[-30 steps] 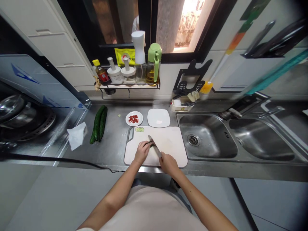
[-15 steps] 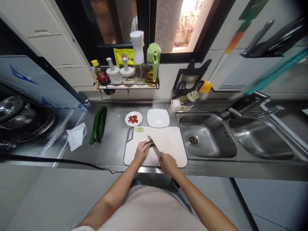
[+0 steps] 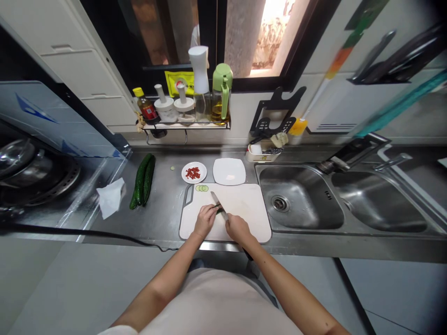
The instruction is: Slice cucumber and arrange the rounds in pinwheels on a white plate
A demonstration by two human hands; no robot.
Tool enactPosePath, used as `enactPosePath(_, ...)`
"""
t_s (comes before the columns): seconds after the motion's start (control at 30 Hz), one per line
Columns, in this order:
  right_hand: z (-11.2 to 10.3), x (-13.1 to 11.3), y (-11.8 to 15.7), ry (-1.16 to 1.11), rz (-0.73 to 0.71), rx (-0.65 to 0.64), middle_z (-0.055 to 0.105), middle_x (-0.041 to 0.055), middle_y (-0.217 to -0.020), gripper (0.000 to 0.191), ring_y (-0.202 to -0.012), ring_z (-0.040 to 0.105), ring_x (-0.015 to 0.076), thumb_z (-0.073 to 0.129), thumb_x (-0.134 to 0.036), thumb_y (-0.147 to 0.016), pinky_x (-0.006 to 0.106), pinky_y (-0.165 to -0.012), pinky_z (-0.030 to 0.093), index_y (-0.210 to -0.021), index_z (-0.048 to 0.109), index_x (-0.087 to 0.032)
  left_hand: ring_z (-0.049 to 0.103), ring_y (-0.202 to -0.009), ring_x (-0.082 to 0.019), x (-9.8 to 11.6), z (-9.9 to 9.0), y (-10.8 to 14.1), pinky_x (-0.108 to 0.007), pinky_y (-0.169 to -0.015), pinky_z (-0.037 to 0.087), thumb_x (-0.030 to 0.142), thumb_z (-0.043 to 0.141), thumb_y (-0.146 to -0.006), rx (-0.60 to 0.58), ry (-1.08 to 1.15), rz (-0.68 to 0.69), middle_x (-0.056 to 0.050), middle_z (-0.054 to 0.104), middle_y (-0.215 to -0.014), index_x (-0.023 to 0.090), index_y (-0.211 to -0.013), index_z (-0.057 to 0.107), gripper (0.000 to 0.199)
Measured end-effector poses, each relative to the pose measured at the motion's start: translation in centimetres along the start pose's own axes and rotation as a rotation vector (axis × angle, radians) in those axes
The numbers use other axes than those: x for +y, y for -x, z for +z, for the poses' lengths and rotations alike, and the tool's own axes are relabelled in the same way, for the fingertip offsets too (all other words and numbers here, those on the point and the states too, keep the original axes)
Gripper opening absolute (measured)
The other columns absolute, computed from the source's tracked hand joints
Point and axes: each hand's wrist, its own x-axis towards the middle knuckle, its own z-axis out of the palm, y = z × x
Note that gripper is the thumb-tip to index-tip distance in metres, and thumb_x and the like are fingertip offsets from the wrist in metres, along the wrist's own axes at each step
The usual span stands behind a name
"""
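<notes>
A small dark-green piece (image 3: 219,211) lies on the board (image 3: 246,200), about midway across, partly hidden by fingers and blade; I cannot tell its full shape. The knife (image 3: 215,199) crosses it, tip pointing far and left. Compared with half a second ago, the knife has slid farther and a little left, the right hand (image 3: 238,229) going with it, while the left hand (image 3: 206,220) has hardly moved. That looks like a forward cutting stroke with the piece held steady; whether the blade is through it, I cannot tell.

The left grip pinches the piece at its left end, fingertips close to the blade. The right grip is wrapped round the handle, which is mostly hidden. Both forearms reach in from the near side and converge over the board, the right one angled far and left.

Cucumber slices (image 3: 202,188) overlap at the board's far left. Just beyond are a round plate (image 3: 194,181) of red bits (image 3: 193,173) and a square plate (image 3: 229,171). Two cucumbers (image 3: 142,181) lie left on the tabletop (image 3: 164,214).
</notes>
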Motion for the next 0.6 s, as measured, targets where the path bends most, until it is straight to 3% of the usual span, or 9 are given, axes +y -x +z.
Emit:
enactPosePath(0.4,1.3,1.5,2.5,0.021,0.02,-0.044,0.068,0.0127,-0.094,0.026,-0.089,0.064,0.022,0.036,-0.02,-0.091,0.028,-0.069,0.039,-0.106,0.057,-0.016,0.055,-0.105,-0.019,-0.2,0.2,0.1,-0.04,-0.089,0.049,0.022,0.045,-0.092,-0.008,0.006,-0.018,-0.008,0.063,-0.107,0.022,-0.109,0.065,0.026)
enactPosePath(0.6,0.8,1.3,2.3,0.015,0.018,-0.056,0.067,0.0135,-0.097,0.027,-0.092,0.064,0.0216,0.036,-0.019,-0.09,0.028,-0.072,0.039,-0.107,0.057,-0.016,0.055,-0.105,-0.019,0.0,0.0,0.0,-0.039,-0.089,0.049,0.022,0.046,-0.092,-0.011,-0.002,-0.014,-0.008,0.063,-0.107,0.022,-0.11,0.064,0.026)
